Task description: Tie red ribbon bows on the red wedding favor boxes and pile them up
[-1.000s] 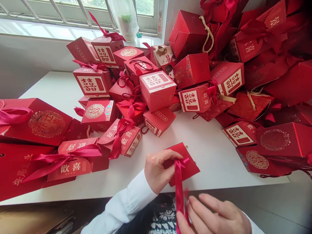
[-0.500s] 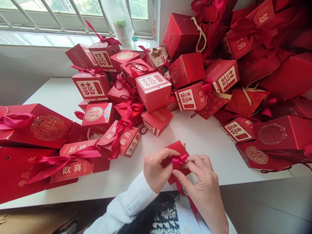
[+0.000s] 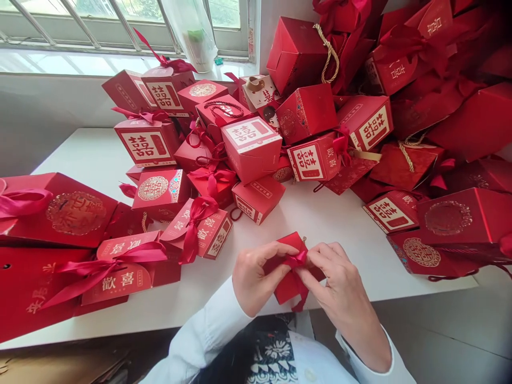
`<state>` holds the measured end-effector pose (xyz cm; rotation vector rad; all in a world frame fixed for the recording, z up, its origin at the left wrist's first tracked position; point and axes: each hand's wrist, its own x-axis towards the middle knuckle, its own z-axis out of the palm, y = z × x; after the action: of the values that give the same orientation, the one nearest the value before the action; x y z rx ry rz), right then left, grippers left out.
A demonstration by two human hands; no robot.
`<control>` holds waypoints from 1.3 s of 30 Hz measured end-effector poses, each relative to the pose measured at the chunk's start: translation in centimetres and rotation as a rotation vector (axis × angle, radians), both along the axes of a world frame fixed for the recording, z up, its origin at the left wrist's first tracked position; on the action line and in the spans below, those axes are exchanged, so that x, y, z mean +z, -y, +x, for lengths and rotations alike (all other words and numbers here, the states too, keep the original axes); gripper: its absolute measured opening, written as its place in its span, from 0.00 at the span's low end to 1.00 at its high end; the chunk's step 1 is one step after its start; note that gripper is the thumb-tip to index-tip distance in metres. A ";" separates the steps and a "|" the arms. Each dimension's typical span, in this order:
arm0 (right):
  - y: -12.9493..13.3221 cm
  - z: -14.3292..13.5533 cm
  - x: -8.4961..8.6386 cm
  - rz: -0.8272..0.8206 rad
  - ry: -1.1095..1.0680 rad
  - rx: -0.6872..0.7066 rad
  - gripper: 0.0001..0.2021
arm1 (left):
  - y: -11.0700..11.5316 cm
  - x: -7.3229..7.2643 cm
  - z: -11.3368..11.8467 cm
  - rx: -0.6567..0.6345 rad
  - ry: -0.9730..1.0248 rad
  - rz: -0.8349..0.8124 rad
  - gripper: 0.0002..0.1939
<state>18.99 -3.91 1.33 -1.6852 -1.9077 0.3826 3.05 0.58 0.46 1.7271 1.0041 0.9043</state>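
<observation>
A small red gift box [image 3: 288,290] sits near the front edge of the white table, between my hands. Across its top runs a crimson ribbon [image 3: 296,260], gathered into a loop, with one tail hanging down the front. My left hand [image 3: 260,274] pinches the ribbon's left side between thumb and fingers. From the right, my right hand [image 3: 336,288] grips the ribbon with thumb and fingertips pressed together. The fingers partly hide the knot and the top of the box.
Red gift boxes with ribbons crowd the table's back, such as a box with white lettering [image 3: 252,144]. Larger ones [image 3: 76,210] stand at left, and a tall pile [image 3: 444,213] rises at right. A window sill [image 3: 100,63] holds a plastic-wrapped cup [image 3: 198,50].
My right hand has moved its pinch up close to the loop, pulling the ribbon in tighter. The long tail that hung over my lap now lies shorter against the box.
</observation>
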 end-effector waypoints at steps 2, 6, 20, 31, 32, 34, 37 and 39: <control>-0.2 0.1 -0.2 -0.001 -0.002 0.000 0.08 | -0.2 0.1 -0.2 -0.023 -0.005 -0.012 0.11; -0.6 0.2 -0.3 0.020 0.011 -0.025 0.07 | -0.5 0.4 -0.5 -0.105 0.001 -0.035 0.12; -0.6 -0.7 -0.6 0.121 -0.076 -0.021 0.05 | -1.9 1.1 -1.7 -0.284 -0.099 -0.033 0.16; 0.1 -1.4 -1.7 0.209 -0.123 -0.048 0.06 | -0.8 1.5 -1.1 -0.136 -0.105 -0.190 0.15; 0.1 -1.4 -1.8 0.209 -0.128 -0.048 0.07 | -0.7 1.5 -1.1 -0.128 -0.100 -0.214 0.14; 0.2 -1.4 -1.9 0.215 -0.137 -0.043 0.07 | -0.6 1.5 -1.1 -0.119 -0.099 -0.246 0.13; 0.3 -1.4 -2.0 0.230 -0.147 -0.038 0.07 | -0.5 1.4 -1.0 -0.110 -0.122 -0.254 0.15; 0.3 -1.4 -2.0 0.239 -0.139 -0.035 0.07 | -0.5 1.4 -0.9 -0.102 -0.142 -0.243 0.17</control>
<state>17.60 -4.20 -0.62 -1.4939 -1.7455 0.2401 2.13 1.05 1.88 1.6362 1.0614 0.5750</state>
